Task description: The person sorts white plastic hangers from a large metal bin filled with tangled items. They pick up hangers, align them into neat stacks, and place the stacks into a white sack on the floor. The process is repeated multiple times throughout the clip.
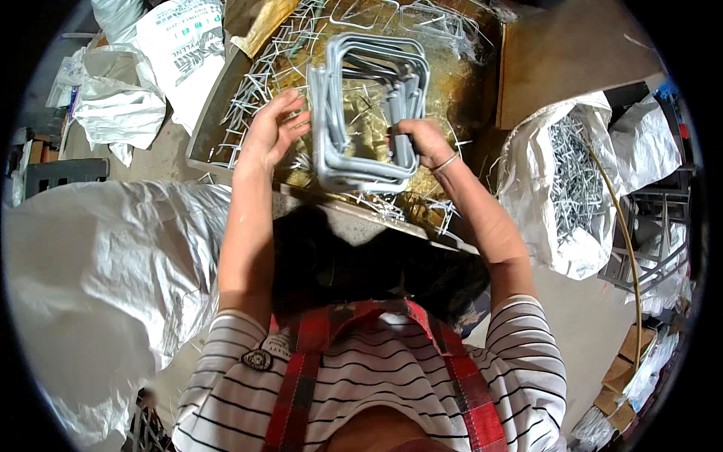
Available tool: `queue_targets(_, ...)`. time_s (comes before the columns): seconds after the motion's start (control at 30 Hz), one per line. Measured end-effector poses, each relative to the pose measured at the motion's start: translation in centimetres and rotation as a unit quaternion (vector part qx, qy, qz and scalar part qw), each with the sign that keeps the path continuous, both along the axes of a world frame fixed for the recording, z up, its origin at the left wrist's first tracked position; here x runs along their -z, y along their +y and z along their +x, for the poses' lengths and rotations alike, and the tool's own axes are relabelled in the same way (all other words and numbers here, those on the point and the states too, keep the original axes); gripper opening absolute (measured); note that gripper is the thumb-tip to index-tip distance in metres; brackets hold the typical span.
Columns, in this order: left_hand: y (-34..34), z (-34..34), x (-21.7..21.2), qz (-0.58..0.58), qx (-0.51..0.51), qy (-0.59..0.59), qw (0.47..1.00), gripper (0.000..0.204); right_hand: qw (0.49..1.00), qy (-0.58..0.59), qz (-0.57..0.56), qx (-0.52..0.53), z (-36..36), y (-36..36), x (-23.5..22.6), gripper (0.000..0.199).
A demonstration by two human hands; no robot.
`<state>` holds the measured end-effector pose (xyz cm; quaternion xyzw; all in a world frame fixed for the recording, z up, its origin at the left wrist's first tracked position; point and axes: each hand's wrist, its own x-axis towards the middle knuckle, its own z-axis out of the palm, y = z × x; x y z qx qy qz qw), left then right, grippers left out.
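A thick bundle of grey rectangular wire frames (368, 181) is held up over a wide metal tray (197, 145). My right hand (426, 143) grips the bundle's right side, fingers wrapped round the bars. To the left of the bundle, my left hand (279, 132) is raised with its fingers apart, close to the frames but holding nothing. Beneath, the tray has a wet, yellowish-brown bottom with many loose metal pins (256, 83) scattered along its left side and front edge. More wire frames (429, 20) lie at the tray's far end.
White woven sacks (181, 56) stand at the far left, and a large silvery-white sheet (98, 279) covers the near left. On the right, an open white sack (576, 181) is full of metal pins. A cardboard flap (576, 64) leans beside the tray. Small cardboard boxes (621, 369) sit lower right.
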<state>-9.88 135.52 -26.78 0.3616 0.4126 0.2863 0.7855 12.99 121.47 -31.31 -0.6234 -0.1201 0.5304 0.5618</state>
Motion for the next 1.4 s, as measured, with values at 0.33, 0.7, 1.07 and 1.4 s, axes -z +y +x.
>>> queue_targets(0.33, -1.2, 1.7, 2.2, 0.103, 0.013, 0.161, 0.981, 0.038, 0.915, -0.318, -0.22, 0.117, 22.9, 7.4, 18.4, 0.022)
queue_targets(0.7, -1.1, 4.9, 8.1, 0.171, 0.041, 0.322, 0.93, 0.042, 0.896, -0.305, -0.324, 0.005, 26.7, 6.7, 18.7, 0.016)
queue_targets(1.07, -9.3, -2.2, -17.2, 0.204, 0.0, 0.329, 0.922, 0.04, 0.987, -0.011, -0.161, 0.001, 15.5, 7.9, -16.3, 0.015)
queue_targets(1.4, -18.0, -21.3, -47.7, 0.365, -0.275, 0.421, 0.784, 0.03, 0.964, -0.224, 0.048, -0.132, 1.6, 16.7, -45.6, 0.014)
